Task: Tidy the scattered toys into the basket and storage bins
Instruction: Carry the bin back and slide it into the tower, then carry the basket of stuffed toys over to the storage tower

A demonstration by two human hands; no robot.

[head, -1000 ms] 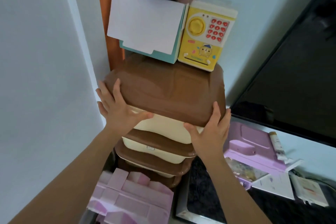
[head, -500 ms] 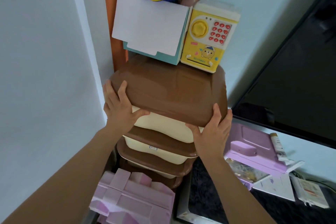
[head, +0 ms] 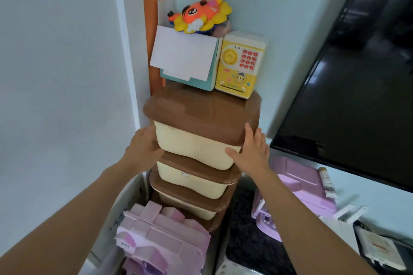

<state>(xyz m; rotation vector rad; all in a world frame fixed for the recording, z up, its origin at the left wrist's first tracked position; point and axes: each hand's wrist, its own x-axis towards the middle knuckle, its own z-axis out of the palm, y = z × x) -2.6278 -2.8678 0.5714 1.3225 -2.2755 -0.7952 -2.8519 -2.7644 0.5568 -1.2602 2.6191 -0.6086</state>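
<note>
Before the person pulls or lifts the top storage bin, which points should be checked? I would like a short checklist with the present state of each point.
1. Left hand on the top bin: ok, it rests against the bin's left side.
2. Right hand on the bin: ok, palm against the right front corner, fingers up on the brown lid.
3. Lid free of load: not ok, the yellow toy safe and the teal box stand on its back part.
4. Orange toy secure: cannot tell, it sits on top of the box.
5. Stack straight: not ok, the lower bins sit offset.
</note>
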